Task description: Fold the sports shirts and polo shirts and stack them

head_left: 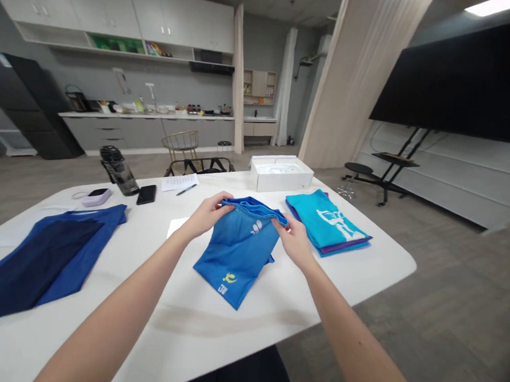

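Observation:
A folded blue shirt with a white print near the top and yellow and white marks lower down is held up between my hands over the white table. My left hand pinches its upper left corner, thumb in front. At the upper right corner, my right hand grips the fabric between thumb and fingers. The shirt's top edge shows several folded layers, and its lower part hangs toward the tabletop. Just right of my right hand lies a stack of folded shirts, turquoise with a white print on top and purple beneath.
Dark blue garments lie spread at the left of the table. Behind them are a water bottle, a lilac device, a black phone, and a pen by a paper sheet. A white box stands at the back.

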A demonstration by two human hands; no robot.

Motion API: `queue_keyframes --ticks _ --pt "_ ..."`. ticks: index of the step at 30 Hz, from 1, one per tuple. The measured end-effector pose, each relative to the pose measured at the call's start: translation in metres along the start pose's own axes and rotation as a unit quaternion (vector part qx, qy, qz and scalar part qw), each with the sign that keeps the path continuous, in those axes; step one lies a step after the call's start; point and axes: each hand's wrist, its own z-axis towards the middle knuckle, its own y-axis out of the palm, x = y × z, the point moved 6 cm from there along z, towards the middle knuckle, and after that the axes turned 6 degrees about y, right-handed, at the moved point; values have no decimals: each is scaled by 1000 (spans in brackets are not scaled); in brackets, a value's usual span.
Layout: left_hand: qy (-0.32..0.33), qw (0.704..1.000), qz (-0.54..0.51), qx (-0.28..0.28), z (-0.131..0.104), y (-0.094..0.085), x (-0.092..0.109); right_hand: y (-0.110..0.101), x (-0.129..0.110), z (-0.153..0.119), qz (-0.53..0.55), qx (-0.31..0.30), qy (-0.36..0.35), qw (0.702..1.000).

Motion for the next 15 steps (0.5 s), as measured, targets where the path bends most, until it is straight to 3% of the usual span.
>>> queue_keyframes --ticks 5,8,11,15 --pt "42 994 -69 -75 23 74 65 -105 1 -38 25 143 7 989" --pt "74 984 -136 -84 40 122 95 -165 3 -44 48 212 4 976" --pt "74 974 -206 -59 55 173 109 -216 11 -34 59 247 8 967" --pt "14 962 -268 -49 60 241 108 -265 36 -13 42 253 13 966"
